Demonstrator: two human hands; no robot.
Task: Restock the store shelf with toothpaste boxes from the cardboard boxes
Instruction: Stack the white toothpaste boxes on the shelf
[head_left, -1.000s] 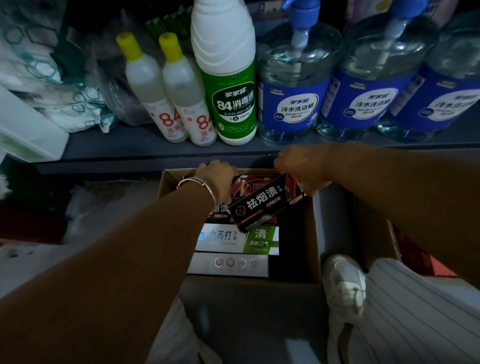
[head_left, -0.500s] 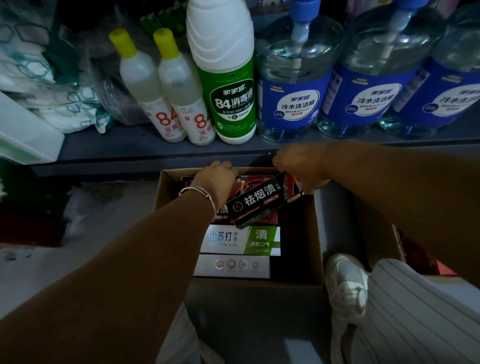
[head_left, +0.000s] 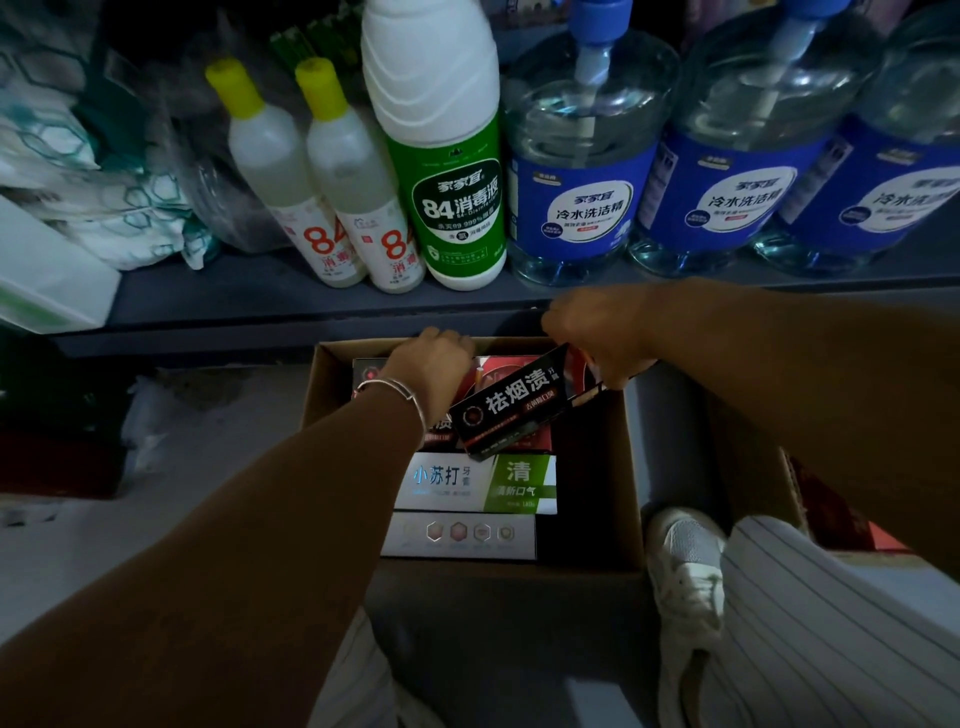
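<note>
Bottles (head_left: 441, 156) crowd the shelf (head_left: 260, 296) above the cardboard box (head_left: 618, 467)

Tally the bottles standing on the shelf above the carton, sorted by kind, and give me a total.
Small bottles with yellow caps: 2
Large white bottle with green label: 1
Clear pump bottles with blue labels: 3
Total: 6 bottles in view; the rightmost runs off the frame edge, so more may stand beyond it.

black toothpaste box (head_left: 519, 410) "祛烟渍", green bottle (head_left: 451, 208) "84消毒液", blue-labelled jug (head_left: 584, 208) seemingly "冷水洗洁精"
</note>
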